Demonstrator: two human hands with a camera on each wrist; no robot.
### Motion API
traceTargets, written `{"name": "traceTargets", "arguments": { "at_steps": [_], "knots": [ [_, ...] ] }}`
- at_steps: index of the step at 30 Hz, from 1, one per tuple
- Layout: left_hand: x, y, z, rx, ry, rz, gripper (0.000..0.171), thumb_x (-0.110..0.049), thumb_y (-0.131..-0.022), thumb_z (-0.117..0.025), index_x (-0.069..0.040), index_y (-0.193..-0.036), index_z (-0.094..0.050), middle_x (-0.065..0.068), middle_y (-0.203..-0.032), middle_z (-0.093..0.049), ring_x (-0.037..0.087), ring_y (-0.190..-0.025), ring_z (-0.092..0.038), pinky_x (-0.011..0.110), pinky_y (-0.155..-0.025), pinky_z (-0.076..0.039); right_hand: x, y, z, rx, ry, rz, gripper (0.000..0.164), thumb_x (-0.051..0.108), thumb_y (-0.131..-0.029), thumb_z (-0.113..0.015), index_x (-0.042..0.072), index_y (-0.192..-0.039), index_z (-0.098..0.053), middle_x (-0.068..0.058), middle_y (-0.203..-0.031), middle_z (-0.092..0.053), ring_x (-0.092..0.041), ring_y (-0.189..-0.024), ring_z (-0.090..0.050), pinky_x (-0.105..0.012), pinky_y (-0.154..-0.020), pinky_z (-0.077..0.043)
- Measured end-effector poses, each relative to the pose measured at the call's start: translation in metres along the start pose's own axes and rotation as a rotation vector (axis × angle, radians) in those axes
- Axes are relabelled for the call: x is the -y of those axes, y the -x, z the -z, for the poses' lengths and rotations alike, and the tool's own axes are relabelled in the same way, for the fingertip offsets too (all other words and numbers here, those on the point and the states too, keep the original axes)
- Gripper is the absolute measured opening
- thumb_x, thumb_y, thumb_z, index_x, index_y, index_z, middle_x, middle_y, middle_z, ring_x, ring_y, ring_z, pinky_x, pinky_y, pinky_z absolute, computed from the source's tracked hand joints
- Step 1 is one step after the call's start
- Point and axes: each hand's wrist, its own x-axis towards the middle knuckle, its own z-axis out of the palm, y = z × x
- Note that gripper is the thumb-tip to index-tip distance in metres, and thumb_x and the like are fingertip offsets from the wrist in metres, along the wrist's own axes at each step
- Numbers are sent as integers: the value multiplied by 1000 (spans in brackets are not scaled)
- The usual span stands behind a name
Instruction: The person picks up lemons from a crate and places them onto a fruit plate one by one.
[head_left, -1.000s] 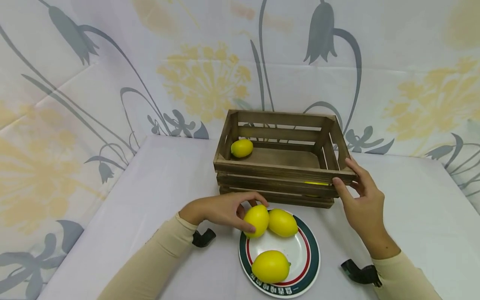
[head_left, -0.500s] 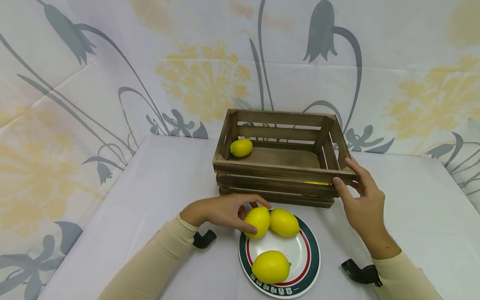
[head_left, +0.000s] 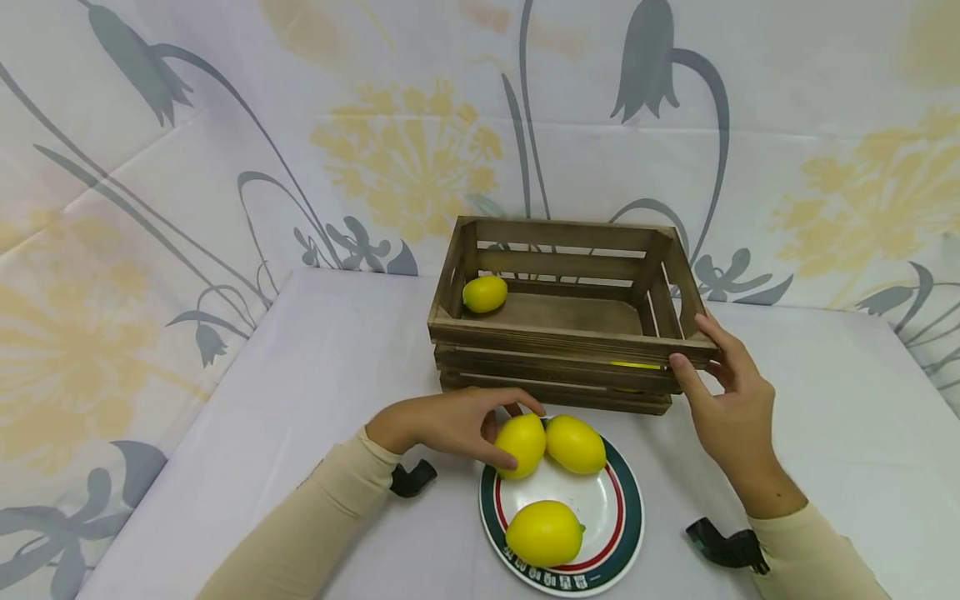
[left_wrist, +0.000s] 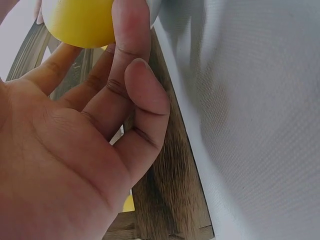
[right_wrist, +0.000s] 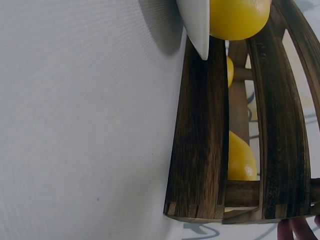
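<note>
My left hand point(head_left: 450, 423) pinches a yellow lemon point(head_left: 522, 446) between thumb and fingers, at the far left of a round plate point(head_left: 632, 518) with a green and red rim. Beside it, close on its right, lies a second lemon point(head_left: 576, 446). A third lemon point(head_left: 544, 533) rests near the plate's front. My right hand point(head_left: 735, 408) grips the front right corner of a brown slatted wooden crate point(head_left: 555, 335), thumb on the front and fingers on the side. Inside the crate, one lemon point(head_left: 485, 294) sits at the left. Through the slats another lemon point(right_wrist: 241, 157) shows in the right wrist view.
The crate stands right behind the plate on a white-covered table point(head_left: 352, 333). A floral cloth backdrop point(head_left: 420, 150) rises behind and to the left. Black wrist-worn fittings point(head_left: 723, 546) stick out at both sleeves.
My left hand and its lemon have shifted slightly right over the plate, and the lemon beside it has moved slightly right too. My right hand keeps its grip on the crate.
</note>
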Motion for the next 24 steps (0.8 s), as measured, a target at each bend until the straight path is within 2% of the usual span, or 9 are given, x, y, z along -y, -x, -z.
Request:
{"name": "traceTargets", "arguments": {
  "at_steps": [24],
  "knots": [
    [-2,0,0,-9,-8,-4,65,-29,-85,-81,-27,-143,-51,-1,-129,-57,8,-76,-57,20,-71,-53,0,1,0,0,1,9,62,-14,-83,-70,4,-140,-56,-17,-143,-57,9,-113,-57,-3,-93,-44]
  ]
}}
